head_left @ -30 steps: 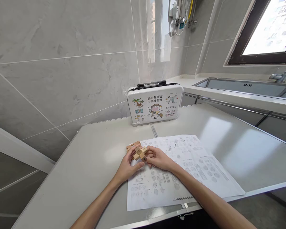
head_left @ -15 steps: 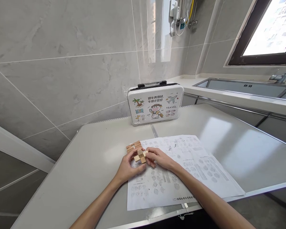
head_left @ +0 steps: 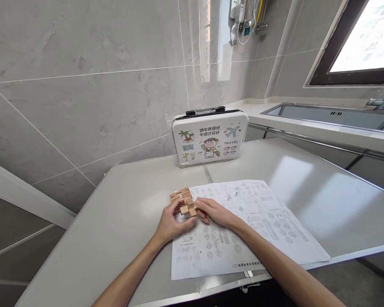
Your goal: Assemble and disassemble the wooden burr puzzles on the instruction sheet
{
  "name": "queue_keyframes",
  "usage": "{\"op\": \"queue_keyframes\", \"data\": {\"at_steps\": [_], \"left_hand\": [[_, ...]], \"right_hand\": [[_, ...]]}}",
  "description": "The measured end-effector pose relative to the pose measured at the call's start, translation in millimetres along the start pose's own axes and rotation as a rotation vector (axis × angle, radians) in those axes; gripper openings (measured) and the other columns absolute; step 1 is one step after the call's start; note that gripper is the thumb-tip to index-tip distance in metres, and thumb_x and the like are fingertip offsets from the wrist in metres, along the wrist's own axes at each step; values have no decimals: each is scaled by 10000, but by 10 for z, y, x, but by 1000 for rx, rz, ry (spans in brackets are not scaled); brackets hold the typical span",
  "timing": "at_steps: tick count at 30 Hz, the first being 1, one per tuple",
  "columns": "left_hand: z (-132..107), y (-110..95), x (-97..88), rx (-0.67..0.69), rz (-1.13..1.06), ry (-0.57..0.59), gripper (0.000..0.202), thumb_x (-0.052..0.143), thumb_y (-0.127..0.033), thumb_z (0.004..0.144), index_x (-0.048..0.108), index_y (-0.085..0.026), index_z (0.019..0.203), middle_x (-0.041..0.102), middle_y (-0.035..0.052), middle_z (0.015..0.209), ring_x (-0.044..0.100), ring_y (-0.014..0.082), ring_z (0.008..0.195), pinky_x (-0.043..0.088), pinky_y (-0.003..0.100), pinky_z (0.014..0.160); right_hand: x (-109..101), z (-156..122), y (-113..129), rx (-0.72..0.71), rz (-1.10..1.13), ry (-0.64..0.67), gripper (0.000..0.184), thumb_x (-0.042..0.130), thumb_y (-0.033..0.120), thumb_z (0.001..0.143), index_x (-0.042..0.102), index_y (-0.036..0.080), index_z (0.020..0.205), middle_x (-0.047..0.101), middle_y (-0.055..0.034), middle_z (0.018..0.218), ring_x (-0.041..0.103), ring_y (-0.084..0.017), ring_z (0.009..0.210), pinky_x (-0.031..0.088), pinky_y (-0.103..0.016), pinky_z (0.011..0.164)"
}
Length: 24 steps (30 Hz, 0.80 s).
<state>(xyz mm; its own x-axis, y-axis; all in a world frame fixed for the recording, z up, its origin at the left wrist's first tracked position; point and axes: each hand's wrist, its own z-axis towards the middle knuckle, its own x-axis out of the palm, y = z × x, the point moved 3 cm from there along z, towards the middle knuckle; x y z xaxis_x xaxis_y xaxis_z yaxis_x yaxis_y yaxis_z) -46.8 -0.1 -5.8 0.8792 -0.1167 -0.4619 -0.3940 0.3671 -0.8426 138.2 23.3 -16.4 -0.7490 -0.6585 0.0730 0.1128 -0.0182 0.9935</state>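
Note:
A small wooden burr puzzle (head_left: 188,208) of crossed light and darker blocks is held just above a printed sheet. My left hand (head_left: 171,221) curls around its left side, thumb below and fingers behind. From the right, the fingertips of my right hand (head_left: 211,210) pinch the puzzle's right end. Behind my left fingers lie flat brown wooden pieces (head_left: 180,194) with notches, partly hidden by the hand. Under both hands spreads the white instruction sheet (head_left: 243,247) with printed diagrams.
A white cartoon-printed case (head_left: 209,140) with a black handle stands at the back of the grey table (head_left: 141,187), near the tiled wall. A sink (head_left: 323,116) is set in the counter at the right. The table's front edge runs below the sheet.
The puzzle has turned slightly between my hands, so its blocks face a different way. Both hands keep nearly the same place, and the view has shifted a little.

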Motion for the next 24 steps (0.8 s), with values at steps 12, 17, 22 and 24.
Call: {"op": "queue_keyframes", "data": {"at_steps": [12,17,22,24], "left_hand": [[-45,-158,78,232,183,37,695,713,-201,856,460,-305,1495,582,92,1461,565,280,1347,485,502,1138],[-47,-108,63,122,57,38,920,823,-257,780,336,-321,1558,504,101,1522,551,279,1350,527,474,1101],[-37,-56,50,61,99,21,755,840,-349,786,475,-307,1447,609,90,1405,603,284,1280,527,485,1085],[-35,-45,55,54,109,27,717,822,-370,807,484,-302,1436,611,94,1405,610,287,1271,527,487,1080]], "right_hand": [[-25,42,-73,121,138,-30,482,496,638,967,431,220,736,357,81,583,334,-93,481,277,-268,493],[-42,30,-46,58,58,-41,476,465,603,1005,457,210,737,446,60,605,414,-96,483,323,-271,521],[-39,21,-29,48,83,-33,468,488,604,1005,462,209,755,471,56,636,439,-97,485,339,-271,525],[-43,22,-24,45,104,-31,466,493,610,1001,468,210,763,471,55,637,441,-100,486,340,-272,520]]}}
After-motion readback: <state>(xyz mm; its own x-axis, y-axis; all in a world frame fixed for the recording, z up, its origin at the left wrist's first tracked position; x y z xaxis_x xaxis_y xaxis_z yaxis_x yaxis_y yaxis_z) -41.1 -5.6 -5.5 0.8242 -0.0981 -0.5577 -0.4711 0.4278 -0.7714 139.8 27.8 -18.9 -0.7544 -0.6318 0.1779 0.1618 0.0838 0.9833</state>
